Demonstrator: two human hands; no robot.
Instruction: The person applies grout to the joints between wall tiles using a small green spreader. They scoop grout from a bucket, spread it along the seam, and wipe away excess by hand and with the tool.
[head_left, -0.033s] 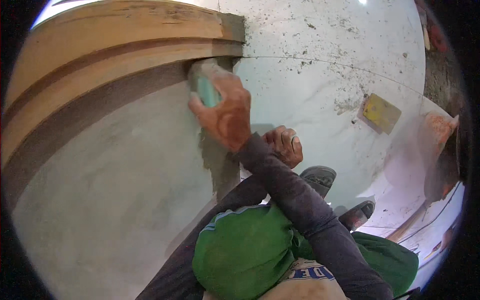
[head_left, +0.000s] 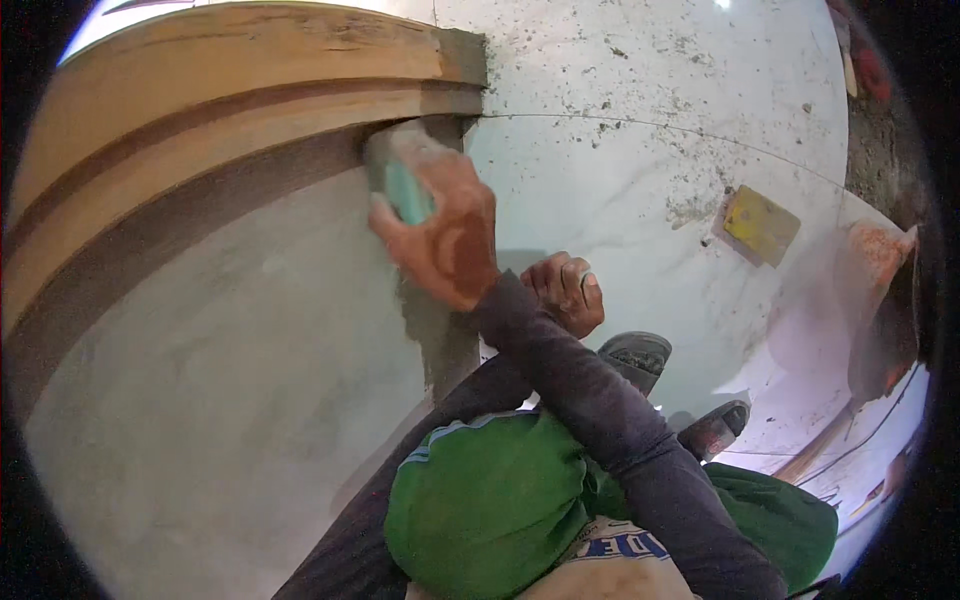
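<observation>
My right hand point(head_left: 447, 235) reaches across to the left, its fingers wrapped round a pale green block point(head_left: 406, 192) that looks like a sponge. The block presses against the grey plastered surface point(head_left: 230, 350), right under the stepped tan moulding point(head_left: 270, 75) and close to its end. Motion blurs the fingertips. Below the right wrist, my left hand point(head_left: 563, 292) is curled into a fist beside the white floor, with nothing visible in it. A dark, damp-looking strip point(head_left: 440, 340) runs down the grey surface's edge near both hands.
A yellow, worn flat block point(head_left: 761, 227) lies on the white floor point(head_left: 600, 190) to the right. Crumbs of grey debris point(head_left: 620, 52) are scattered farther off. My sandalled feet point(head_left: 637, 357) and green-clad knees point(head_left: 485, 500) are close below. An orange-stained container point(head_left: 885, 300) stands at far right.
My right hand and the green block have shifted slightly left along the underside of the moulding. My left hand stays almost where it was.
</observation>
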